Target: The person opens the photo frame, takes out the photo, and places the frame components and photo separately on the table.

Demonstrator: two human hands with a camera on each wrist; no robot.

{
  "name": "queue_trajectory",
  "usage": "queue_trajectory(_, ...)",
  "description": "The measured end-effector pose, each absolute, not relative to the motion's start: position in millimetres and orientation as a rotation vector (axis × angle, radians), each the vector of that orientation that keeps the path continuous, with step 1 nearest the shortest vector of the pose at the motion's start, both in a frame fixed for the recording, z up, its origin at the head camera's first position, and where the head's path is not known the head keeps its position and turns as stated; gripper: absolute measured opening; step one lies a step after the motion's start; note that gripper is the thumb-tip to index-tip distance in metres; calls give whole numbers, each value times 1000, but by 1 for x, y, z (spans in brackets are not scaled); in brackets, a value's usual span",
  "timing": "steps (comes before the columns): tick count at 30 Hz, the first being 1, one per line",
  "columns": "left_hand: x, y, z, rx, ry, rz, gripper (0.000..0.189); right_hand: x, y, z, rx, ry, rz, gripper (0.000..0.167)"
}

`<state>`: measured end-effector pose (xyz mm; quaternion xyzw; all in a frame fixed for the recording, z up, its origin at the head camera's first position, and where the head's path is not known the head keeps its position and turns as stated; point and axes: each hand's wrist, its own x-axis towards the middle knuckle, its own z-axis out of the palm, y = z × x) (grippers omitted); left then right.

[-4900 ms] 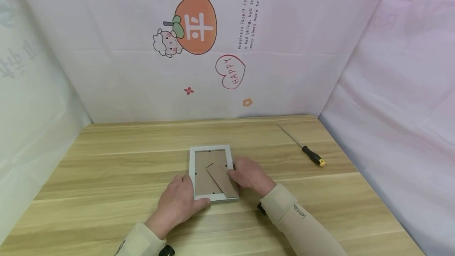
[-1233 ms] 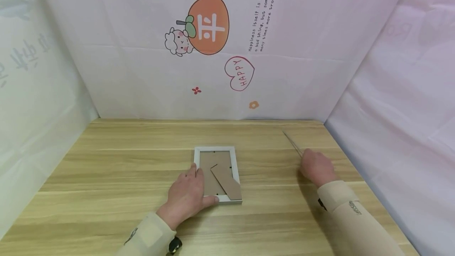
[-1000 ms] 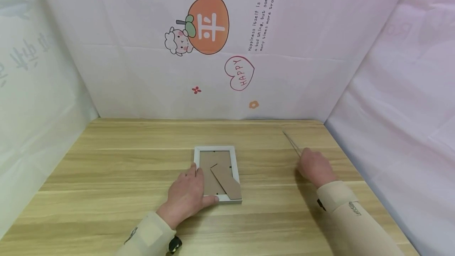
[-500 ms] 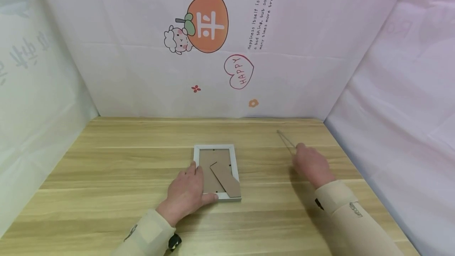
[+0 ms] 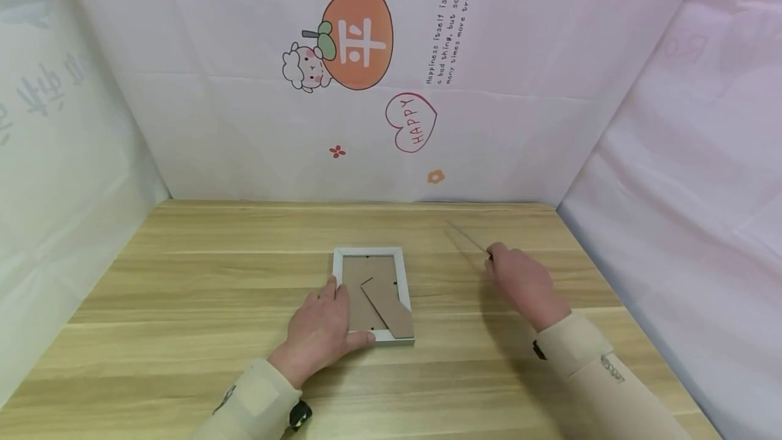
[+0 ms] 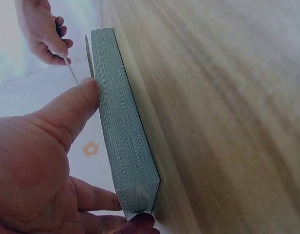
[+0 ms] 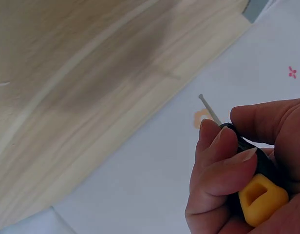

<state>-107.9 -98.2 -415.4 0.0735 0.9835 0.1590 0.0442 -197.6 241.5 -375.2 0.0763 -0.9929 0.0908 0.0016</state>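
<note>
A picture frame (image 5: pixel 399 270) with a silvery-white border lies back side up on the table, its brown backing and slanted stand flap showing. My left hand (image 5: pixel 318 331) holds its near left corner: the thumb touches the near edge and the fingers lie along the left side. In the left wrist view, fingertips curl at the corner of the frame (image 6: pixel 125 117). To the right, above the table, my right hand (image 5: pixel 524 284) grips a screwdriver (image 5: pixel 469 237), its thin shaft pointing to the far left. The right wrist view shows the black handle with its yellow end (image 7: pixel 263 200) inside the curled fingers.
The wood-grain table (image 5: pixel 214 257) is bounded by a white printed cloth (image 5: pixel 244 155) at the back and pale cloth sides (image 5: pixel 684 175). A stretch of table separates the frame from the right hand.
My right hand reached from the frame to the screwdriver on the table, took hold of it, and has lifted it leftward. The left hand stays on the frame, which has not visibly shifted.
</note>
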Motion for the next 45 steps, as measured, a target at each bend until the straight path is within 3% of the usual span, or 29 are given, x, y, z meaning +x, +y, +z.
queue_trajectory(9,-109,-98,-417,212,3000,513,90,-191,224,-369,305,-3113,273,36)
queue_trajectory(34,-113,-99,-419,211,2980,591,96,-162,188,-369,688,-2798,235,21)
queue_trajectory(45,-115,-99,-418,221,2970,604,97,-157,179,-372,758,-2794,190,26)
